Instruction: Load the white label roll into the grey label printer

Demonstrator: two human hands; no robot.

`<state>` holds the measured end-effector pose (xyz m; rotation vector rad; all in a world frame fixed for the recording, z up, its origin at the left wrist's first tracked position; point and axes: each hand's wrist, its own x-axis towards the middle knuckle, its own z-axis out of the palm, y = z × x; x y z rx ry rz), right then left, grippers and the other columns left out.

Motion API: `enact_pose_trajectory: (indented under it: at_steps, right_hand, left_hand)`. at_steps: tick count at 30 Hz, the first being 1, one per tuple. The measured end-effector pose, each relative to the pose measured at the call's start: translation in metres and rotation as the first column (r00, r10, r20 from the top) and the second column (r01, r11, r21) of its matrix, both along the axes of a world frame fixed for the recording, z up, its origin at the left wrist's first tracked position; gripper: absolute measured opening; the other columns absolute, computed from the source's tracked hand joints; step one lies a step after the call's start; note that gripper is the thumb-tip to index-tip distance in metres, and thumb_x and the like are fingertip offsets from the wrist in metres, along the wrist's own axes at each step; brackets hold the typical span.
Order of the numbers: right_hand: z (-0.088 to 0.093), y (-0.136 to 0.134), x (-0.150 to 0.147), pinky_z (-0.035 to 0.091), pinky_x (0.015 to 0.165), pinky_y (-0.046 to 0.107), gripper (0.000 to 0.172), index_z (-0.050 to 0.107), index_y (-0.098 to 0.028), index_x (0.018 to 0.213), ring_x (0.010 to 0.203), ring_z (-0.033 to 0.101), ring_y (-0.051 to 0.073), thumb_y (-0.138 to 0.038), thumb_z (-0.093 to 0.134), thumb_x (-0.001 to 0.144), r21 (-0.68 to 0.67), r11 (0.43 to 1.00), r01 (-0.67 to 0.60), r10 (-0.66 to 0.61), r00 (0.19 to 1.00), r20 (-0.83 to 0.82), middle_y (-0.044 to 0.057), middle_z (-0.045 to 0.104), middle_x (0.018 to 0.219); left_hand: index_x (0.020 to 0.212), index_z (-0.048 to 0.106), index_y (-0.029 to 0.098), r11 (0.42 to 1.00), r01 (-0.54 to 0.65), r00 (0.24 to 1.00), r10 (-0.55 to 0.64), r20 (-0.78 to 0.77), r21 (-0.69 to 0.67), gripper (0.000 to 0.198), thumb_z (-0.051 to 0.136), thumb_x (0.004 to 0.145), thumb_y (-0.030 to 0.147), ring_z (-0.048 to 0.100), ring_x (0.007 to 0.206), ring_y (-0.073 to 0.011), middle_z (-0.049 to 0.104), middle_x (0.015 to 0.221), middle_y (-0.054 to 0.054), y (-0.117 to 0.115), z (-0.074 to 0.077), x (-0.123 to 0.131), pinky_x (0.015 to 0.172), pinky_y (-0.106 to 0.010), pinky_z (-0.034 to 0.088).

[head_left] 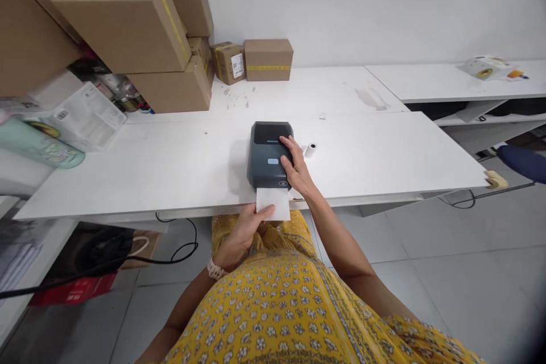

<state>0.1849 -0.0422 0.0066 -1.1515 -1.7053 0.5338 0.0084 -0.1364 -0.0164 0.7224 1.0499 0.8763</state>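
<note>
A dark grey label printer [268,153] sits at the front edge of a white table [367,153]. A white label [273,203] hangs out of its front slot. My left hand [242,233] pinches the label's lower left part from below the table edge. My right hand [295,166] lies on the printer's right side, fingers spread over its top. A small white paper roll [310,150] lies on the table just right of the printer.
Stacked cardboard boxes [145,40] fill the table's back left, with two small boxes [256,60] against the wall. Packets and a green roll [46,142] overhang at far left. Cables [179,247] hang under the table. A side shelf [447,79] extends right.
</note>
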Motion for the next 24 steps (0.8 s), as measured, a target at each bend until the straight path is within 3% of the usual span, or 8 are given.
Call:
enact_pose_trajectory:
  at_steps: [3,5,9,14,18,21,24]
  right_hand:
    - [0.002,0.0,-0.001,0.027,0.125,0.053,0.049,0.051,-0.027,0.14,0.154,0.029,0.023,-0.054,0.034,0.103,0.049,0.999,0.016,-0.018,1.0,0.026,0.008,0.051,0.154]
    - [0.004,-0.002,-0.002,0.029,0.123,0.054,0.041,0.064,-0.027,0.122,0.152,0.032,0.024,-0.05,0.037,0.103,0.105,0.994,0.037,-0.045,0.996,0.082,0.007,0.056,0.15]
    - [0.005,-0.01,-0.004,0.02,0.125,0.057,0.039,0.076,-0.028,0.096,0.153,0.03,0.028,-0.045,0.042,0.103,0.22,0.973,0.07,-0.126,0.96,0.249,0.001,0.058,0.148]
    - [-0.002,-0.022,-0.005,0.021,0.124,0.056,0.048,0.074,-0.031,0.113,0.153,0.029,0.026,-0.039,0.027,0.105,0.231,0.962,0.148,-0.219,0.922,0.32,-0.001,0.05,0.155]
    - [-0.005,-0.028,-0.009,0.023,0.124,0.053,0.051,0.071,-0.032,0.118,0.153,0.027,0.025,-0.034,0.022,0.105,0.207,0.955,0.211,-0.276,0.888,0.369,-0.003,0.045,0.158]
    - [0.001,-0.026,-0.012,0.015,0.125,0.057,0.05,0.072,-0.032,0.113,0.156,0.02,0.026,-0.031,0.023,0.105,0.174,0.955,0.242,-0.295,0.845,0.446,-0.006,0.042,0.16]
    - [0.01,-0.022,-0.014,0.003,0.125,0.061,0.044,0.073,-0.03,0.105,0.159,0.01,0.028,-0.032,0.028,0.105,0.135,0.969,0.207,-0.247,0.808,0.535,-0.007,0.04,0.162]
  left_hand:
    - [0.089,0.078,0.012,0.999,-0.019,0.999,0.02,-0.028,0.028,0.044,0.089,0.061,0.045,0.066,0.081,-0.0216,0.077,0.088,-0.011,-0.001,0.001,0.0,0.076,-0.032,0.048]
    - [0.089,0.078,0.012,1.0,-0.011,0.999,0.012,-0.038,0.024,0.045,0.089,0.06,0.046,0.065,0.078,-0.0204,0.076,0.086,-0.011,-0.002,-0.003,-0.002,0.074,-0.032,0.048]
    - [0.084,0.076,0.012,0.998,0.051,0.997,-0.05,-0.058,0.021,0.046,0.089,0.059,0.048,0.06,0.07,-0.017,0.074,0.079,-0.009,0.003,-0.01,-0.007,0.068,-0.03,0.046]
    - [0.078,0.073,0.012,0.99,0.135,0.989,-0.133,-0.07,0.027,0.044,0.087,0.062,0.051,0.056,0.065,-0.0154,0.068,0.068,-0.006,0.008,-0.014,-0.013,0.063,-0.028,0.041]
    - [0.078,0.072,0.013,0.977,0.199,0.97,-0.186,-0.156,0.073,0.043,0.08,0.07,0.054,0.057,0.068,-0.0159,0.067,0.07,-0.005,0.012,-0.007,-0.025,0.065,-0.029,0.042]
    - [0.074,0.07,0.016,0.978,0.118,0.958,-0.066,-0.279,0.174,0.041,0.067,0.083,0.055,0.056,0.066,-0.0147,0.065,0.068,-0.003,0.022,0.004,-0.041,0.065,-0.028,0.044]
    - [0.077,0.07,0.018,0.932,-0.103,0.906,0.232,-0.354,0.347,0.038,0.059,0.09,0.052,0.059,0.072,-0.0153,0.066,0.074,-0.003,0.036,0.011,-0.052,0.07,-0.028,0.047]
